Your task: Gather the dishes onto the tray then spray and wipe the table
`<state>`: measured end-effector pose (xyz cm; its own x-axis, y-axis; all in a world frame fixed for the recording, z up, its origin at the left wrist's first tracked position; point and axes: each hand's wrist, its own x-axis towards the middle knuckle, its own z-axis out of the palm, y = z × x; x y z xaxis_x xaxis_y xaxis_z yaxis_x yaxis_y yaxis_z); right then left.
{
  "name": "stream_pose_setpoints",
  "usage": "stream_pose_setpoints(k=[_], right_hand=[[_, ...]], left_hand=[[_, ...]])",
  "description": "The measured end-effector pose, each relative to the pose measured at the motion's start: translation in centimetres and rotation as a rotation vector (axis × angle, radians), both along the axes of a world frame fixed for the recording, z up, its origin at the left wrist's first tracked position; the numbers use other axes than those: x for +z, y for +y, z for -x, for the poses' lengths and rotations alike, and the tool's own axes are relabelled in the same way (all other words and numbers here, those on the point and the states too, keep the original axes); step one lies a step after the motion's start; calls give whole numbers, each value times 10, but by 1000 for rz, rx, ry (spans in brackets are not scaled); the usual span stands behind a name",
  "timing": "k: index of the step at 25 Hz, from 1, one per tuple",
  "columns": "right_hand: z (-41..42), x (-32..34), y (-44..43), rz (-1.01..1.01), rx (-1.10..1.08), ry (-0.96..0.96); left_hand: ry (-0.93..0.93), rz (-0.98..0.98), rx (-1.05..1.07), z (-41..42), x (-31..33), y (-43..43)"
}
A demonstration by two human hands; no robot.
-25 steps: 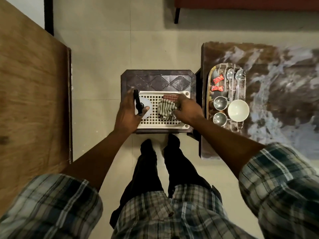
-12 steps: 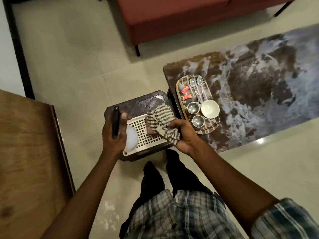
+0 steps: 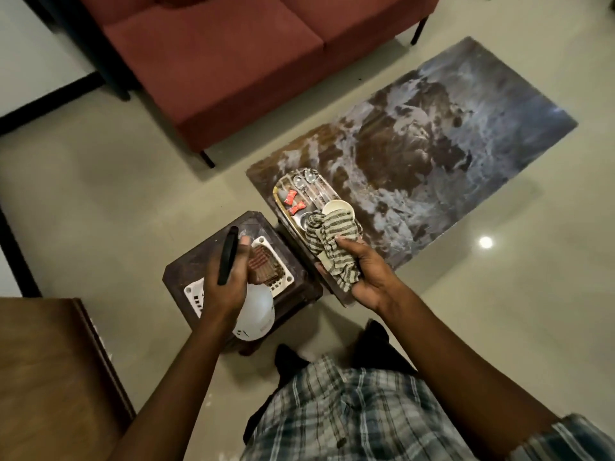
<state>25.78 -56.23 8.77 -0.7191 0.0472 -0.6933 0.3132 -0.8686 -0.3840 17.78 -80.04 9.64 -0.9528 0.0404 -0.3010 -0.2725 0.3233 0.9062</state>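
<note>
Hands and cloth — over the table's near end
Right hand [image 3: 366, 274] clamped on striped cloth [image 3: 332, 241], above tray [image 3: 283, 207] on marbled table [image 3: 432, 134]; left hand [image 3: 226, 281] gripped around white spray bottle [image 3: 256, 317] — dark nozzle upward.

A low table [image 3: 432, 134] with a marbled brown and blue-grey top stands on the pale floor [image 3: 100, 201], and an oval tray [image 3: 279, 197] sits at its near-left end. Just beside that end is a dark stool [image 3: 299, 281] carrying a white slotted basket [image 3: 194, 294]. A wooden tabletop [image 3: 43, 377] fills the lower left corner.
</note>
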Motion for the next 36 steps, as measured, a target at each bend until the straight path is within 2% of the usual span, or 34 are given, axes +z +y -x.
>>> stream_pose_setpoints(k=[6, 9, 15, 19, 25, 30, 36], right_hand=[[-82, 15, 143, -3, -164, 59], [-125, 25, 226, -92, -184, 62], [-173, 56, 374, -204, -240, 106], [-186, 56, 443, -189, -319, 147], [-167, 39, 556, -208, -344, 167], [-123, 29, 658, -210, -312, 99], [-67, 25, 765, -196, -229, 49]], left_hand=[[18, -134, -162, -35, 29, 156], [32, -163, -220, -60, 40, 252], [55, -205, -311, -103, 60, 417], [68, -198, -370, -112, 65, 499], [14, -182, -366, -93, 42, 615], [-33, -96, -294, -50, 24, 700], [21, -98, -228, 5, 28, 790]])
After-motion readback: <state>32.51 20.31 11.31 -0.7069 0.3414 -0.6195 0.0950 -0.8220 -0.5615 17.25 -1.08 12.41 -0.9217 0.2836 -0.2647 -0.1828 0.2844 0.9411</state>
